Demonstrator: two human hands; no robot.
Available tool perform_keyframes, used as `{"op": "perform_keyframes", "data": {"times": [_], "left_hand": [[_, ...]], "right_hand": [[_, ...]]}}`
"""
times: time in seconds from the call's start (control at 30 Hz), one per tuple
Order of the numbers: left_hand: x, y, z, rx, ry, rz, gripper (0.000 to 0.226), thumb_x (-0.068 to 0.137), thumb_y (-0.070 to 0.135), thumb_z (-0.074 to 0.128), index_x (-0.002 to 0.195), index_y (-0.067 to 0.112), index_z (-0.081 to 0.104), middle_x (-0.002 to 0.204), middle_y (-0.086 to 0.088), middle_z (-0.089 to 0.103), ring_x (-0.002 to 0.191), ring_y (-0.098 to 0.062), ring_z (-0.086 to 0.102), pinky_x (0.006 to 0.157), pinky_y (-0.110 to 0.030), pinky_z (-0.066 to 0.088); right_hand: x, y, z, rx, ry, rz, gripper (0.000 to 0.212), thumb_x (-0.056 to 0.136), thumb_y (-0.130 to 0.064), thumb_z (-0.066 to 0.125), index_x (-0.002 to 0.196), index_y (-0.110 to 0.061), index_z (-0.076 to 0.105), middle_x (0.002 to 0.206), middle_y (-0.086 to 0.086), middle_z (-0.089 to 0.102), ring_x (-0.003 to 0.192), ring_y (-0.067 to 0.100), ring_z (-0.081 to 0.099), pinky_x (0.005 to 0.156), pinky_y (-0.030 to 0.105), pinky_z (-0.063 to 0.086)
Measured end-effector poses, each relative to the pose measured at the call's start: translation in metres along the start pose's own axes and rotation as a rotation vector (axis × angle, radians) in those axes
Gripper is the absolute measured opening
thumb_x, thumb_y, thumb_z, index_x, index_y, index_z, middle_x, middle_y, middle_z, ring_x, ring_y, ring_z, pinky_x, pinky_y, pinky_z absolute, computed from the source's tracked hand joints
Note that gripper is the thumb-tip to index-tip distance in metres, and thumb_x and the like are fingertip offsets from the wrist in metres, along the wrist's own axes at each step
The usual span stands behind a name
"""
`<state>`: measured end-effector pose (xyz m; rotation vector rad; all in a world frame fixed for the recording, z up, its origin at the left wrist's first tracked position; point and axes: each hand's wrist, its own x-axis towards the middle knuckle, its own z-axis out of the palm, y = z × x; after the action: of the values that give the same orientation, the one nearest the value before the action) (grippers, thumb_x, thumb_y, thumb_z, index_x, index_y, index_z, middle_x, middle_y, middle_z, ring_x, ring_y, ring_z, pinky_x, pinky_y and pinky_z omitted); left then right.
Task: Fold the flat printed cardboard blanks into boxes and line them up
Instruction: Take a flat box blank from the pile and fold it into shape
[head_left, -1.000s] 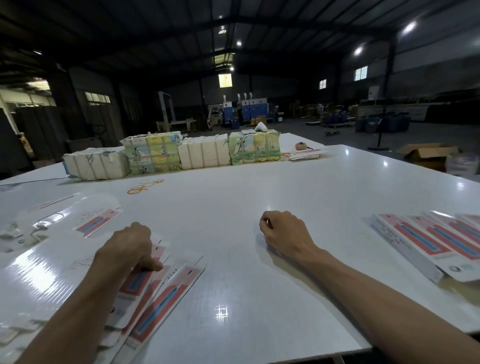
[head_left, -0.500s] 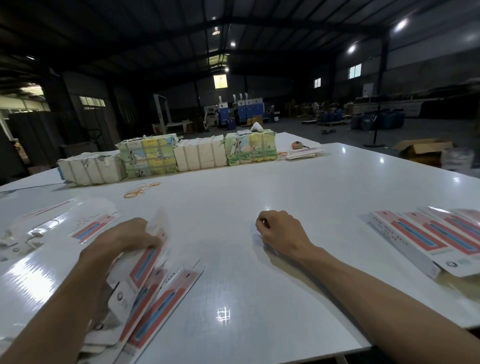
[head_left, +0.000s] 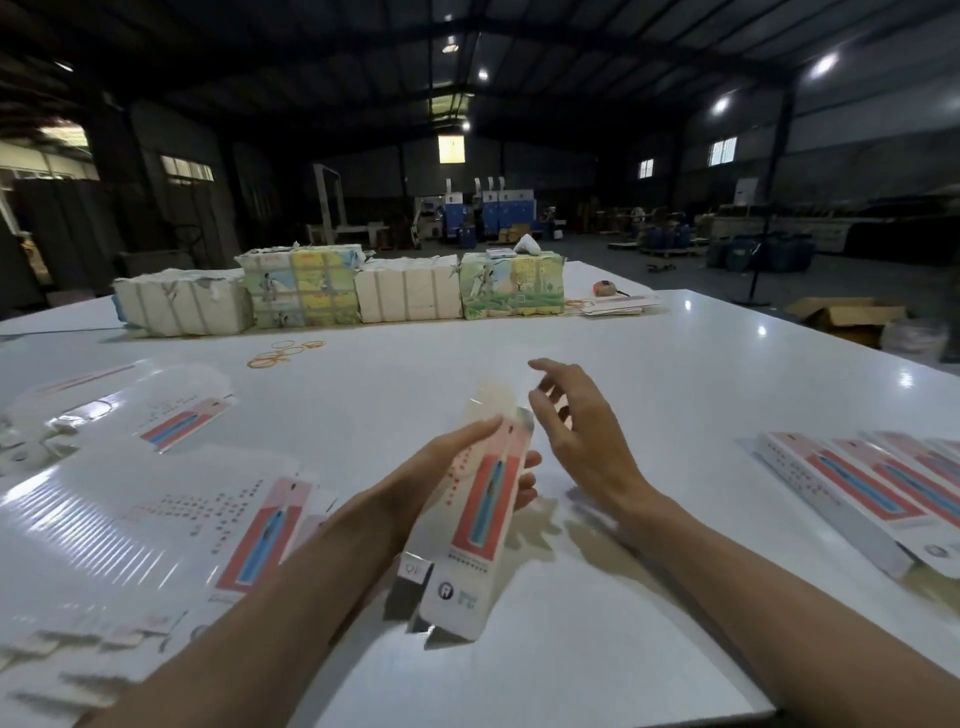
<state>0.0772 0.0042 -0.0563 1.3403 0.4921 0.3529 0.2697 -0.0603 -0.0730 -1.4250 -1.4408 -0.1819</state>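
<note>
The left hand (head_left: 441, 470) grips one printed cardboard blank (head_left: 485, 493) at mid-length, with the thumb across the upper face and the fingertips curled round its right edge from below. The blank is held above the near centre of the white table (head_left: 623, 374), with its long axis running near to far and its near end lowest. Whether its panels are partly opened cannot be determined. The right hand (head_left: 582, 436) is spread, fingers apart and lightly bent, just right of the blank's far end; contact with the blank cannot be confirmed. A fanned stack of flat blanks (head_left: 249, 540) lies on the near left of the table. Folded boxes (head_left: 852, 483) lie side by side at the right edge. A row of wrapped bundles (head_left: 410, 288) stands along the far side, with loose rubber bands (head_left: 283, 353) lying in front of it.
</note>
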Motion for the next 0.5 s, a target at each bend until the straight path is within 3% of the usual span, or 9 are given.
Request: {"op": "perform_keyframes", "data": {"times": [0.07,0.13,0.3,0.4,0.5], "left_hand": [[0.004,-0.006,0.002,-0.039,-0.005,0.060,0.062,0.097,0.056,0.058,0.128,0.003,0.059,0.112,-0.020,0.073,0.088,-0.034,0.074,0.077,-0.039,0.063],[0.006,-0.007,0.003,-0.076,-0.010,0.109,0.059,0.102,0.058,0.049,0.119,0.002,0.058,0.103,-0.023,0.067,0.083,-0.036,0.068,0.078,-0.042,0.062],[0.006,-0.007,0.001,-0.066,0.110,0.137,0.071,0.103,0.068,0.034,0.105,0.006,0.069,0.097,-0.023,0.067,0.075,-0.033,0.068,0.084,-0.045,0.058],[0.003,-0.007,0.000,-0.026,0.128,0.122,0.074,0.098,0.075,0.033,0.087,0.016,0.077,0.086,-0.016,0.074,0.066,-0.027,0.074,0.065,-0.033,0.061],[0.001,-0.008,0.000,-0.011,0.155,0.117,0.074,0.093,0.077,0.034,0.100,0.014,0.072,0.088,-0.014,0.075,0.068,-0.026,0.075,0.063,-0.031,0.061]], "right_hand": [[-0.002,-0.001,0.004,0.014,-0.161,0.025,0.036,0.110,-0.037,0.048,0.143,-0.026,0.058,0.127,-0.009,0.051,0.117,0.006,0.053,0.094,0.027,0.055],[-0.007,-0.003,0.007,0.044,-0.274,0.065,0.043,0.110,-0.045,0.044,0.145,-0.025,0.059,0.131,-0.012,0.048,0.123,0.006,0.051,0.101,0.036,0.056],[-0.007,-0.006,0.007,0.061,-0.284,0.047,0.034,0.107,-0.044,0.053,0.134,-0.030,0.068,0.132,-0.013,0.052,0.128,0.007,0.051,0.103,0.033,0.053],[-0.006,-0.011,0.007,0.144,-0.285,0.073,0.019,0.106,-0.039,0.058,0.119,-0.033,0.070,0.128,-0.011,0.055,0.125,0.011,0.055,0.101,0.030,0.054],[-0.004,-0.016,0.006,0.241,-0.319,0.132,0.013,0.103,-0.037,0.063,0.113,-0.034,0.071,0.130,-0.010,0.054,0.122,0.015,0.061,0.099,0.031,0.057]]}}
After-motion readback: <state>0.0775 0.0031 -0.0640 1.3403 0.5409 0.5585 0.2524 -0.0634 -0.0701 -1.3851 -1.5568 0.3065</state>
